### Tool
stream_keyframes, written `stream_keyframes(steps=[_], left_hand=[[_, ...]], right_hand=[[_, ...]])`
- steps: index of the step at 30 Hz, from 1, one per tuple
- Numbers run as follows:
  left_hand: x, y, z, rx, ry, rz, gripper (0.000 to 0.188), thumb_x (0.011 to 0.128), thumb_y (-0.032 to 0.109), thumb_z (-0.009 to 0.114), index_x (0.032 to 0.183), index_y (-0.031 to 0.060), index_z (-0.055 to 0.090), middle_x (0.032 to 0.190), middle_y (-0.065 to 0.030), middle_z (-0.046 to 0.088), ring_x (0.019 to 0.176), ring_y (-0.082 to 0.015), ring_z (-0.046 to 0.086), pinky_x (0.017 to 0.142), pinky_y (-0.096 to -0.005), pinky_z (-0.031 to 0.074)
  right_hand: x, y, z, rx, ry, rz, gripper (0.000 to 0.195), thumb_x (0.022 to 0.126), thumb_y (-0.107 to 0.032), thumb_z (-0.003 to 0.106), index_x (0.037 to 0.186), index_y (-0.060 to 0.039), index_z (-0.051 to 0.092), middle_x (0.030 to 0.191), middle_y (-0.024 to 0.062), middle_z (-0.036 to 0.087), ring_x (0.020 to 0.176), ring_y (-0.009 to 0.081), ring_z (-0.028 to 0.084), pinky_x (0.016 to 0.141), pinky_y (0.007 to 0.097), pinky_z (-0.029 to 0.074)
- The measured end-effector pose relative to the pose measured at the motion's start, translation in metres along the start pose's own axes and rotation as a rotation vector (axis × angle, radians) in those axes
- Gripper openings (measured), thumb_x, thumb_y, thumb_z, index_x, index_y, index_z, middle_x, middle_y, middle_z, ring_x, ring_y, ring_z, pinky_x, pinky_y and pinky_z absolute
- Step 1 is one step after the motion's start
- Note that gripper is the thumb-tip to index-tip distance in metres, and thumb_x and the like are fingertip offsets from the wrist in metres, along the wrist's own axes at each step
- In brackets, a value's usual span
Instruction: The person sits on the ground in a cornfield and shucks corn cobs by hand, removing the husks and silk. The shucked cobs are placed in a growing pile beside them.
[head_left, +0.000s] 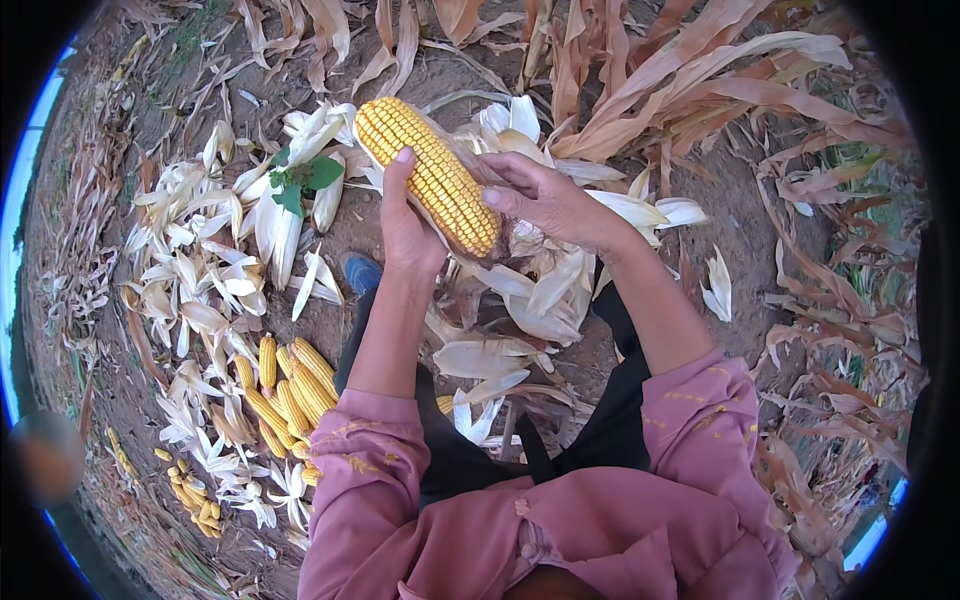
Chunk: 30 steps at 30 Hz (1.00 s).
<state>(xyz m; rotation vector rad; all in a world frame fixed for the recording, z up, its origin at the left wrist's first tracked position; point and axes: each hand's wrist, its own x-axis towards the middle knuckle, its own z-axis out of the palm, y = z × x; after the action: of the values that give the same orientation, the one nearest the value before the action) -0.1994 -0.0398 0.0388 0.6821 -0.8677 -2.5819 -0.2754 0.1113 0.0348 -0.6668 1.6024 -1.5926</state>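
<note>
My left hand grips a large ear of yellow corn, its thumb on the kernels. The ear is tilted, with its upper end towards the top left. Pale husk shows behind it, and brown silk lies at its lower end. My right hand is at the ear's right side, its fingers bent over the husk and silk; thumb and forefinger are close to the kernels. Part of the husk is hidden behind the ear and the hands.
Loose pale husks lie on the soil between my legs. More husks are spread at the left, beside a pile of bare corn ears. A smaller corn pile lies farther left. Dry corn stalks and leaves stand at the upper right.
</note>
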Motion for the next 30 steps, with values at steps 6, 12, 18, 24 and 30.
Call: stream_keyframes(steps=[6, 12, 18, 24, 30], left_hand=[[0.001, -0.006, 0.002, -0.015, 0.009, -0.036, 0.041, 0.087, 0.031, 0.058, 0.116, 0.003, 0.049, 0.1, -0.0089, 0.059, 0.091, -0.0201, 0.058, 0.085, -0.0363, 0.048], [0.008, -0.014, -0.008, 0.091, -0.011, -0.102, 0.045, 0.083, 0.028, 0.068, 0.113, 0.0021, 0.047, 0.093, -0.0072, 0.057, 0.081, -0.0172, 0.06, 0.072, -0.0325, 0.054], [0.002, -0.015, -0.005, 0.205, -0.098, -0.143, 0.042, 0.082, 0.023, 0.068, 0.111, 0.0015, 0.047, 0.088, -0.0079, 0.058, 0.074, -0.0187, 0.061, 0.066, -0.0331, 0.055], [-0.007, -0.016, 0.002, 0.418, -0.212, -0.241, 0.042, 0.078, 0.011, 0.069, 0.114, 0.0009, 0.049, 0.09, -0.0083, 0.06, 0.079, -0.0177, 0.063, 0.068, -0.0317, 0.054], [-0.013, -0.027, 0.002, 0.555, -0.28, -0.188, 0.045, 0.078, 0.013, 0.065, 0.117, -0.0014, 0.046, 0.09, -0.0101, 0.061, 0.079, -0.0182, 0.063, 0.07, -0.0319, 0.053]], right_hand=[[0.002, 0.002, -0.011, -0.044, -0.002, 0.125, 0.037, 0.092, -0.035, 0.058, 0.105, -0.0006, 0.056, 0.087, 0.0006, 0.057, 0.079, 0.0075, 0.052, 0.07, 0.0236, 0.044], [0.002, 0.0, -0.013, -0.016, 0.154, 0.099, 0.026, 0.095, -0.03, 0.053, 0.087, -0.0052, 0.057, 0.069, -0.0047, 0.05, 0.063, 0.0044, 0.045, 0.06, 0.0202, 0.038], [0.004, -0.004, -0.029, 0.299, 0.418, 0.033, 0.021, 0.095, -0.027, 0.054, 0.09, -0.0063, 0.059, 0.069, -0.0061, 0.049, 0.06, 0.0021, 0.043, 0.056, 0.0178, 0.037], [0.002, -0.007, -0.061, 0.707, 0.584, -0.089, 0.021, 0.094, -0.023, 0.054, 0.096, -0.0022, 0.06, 0.069, -0.0047, 0.051, 0.06, 0.003, 0.046, 0.055, 0.0149, 0.038], [-0.003, -0.024, -0.07, 0.625, 0.613, -0.1, 0.023, 0.093, -0.022, 0.056, 0.106, -0.0027, 0.057, 0.07, -0.0056, 0.051, 0.057, 0.0015, 0.045, 0.05, 0.0137, 0.038]])
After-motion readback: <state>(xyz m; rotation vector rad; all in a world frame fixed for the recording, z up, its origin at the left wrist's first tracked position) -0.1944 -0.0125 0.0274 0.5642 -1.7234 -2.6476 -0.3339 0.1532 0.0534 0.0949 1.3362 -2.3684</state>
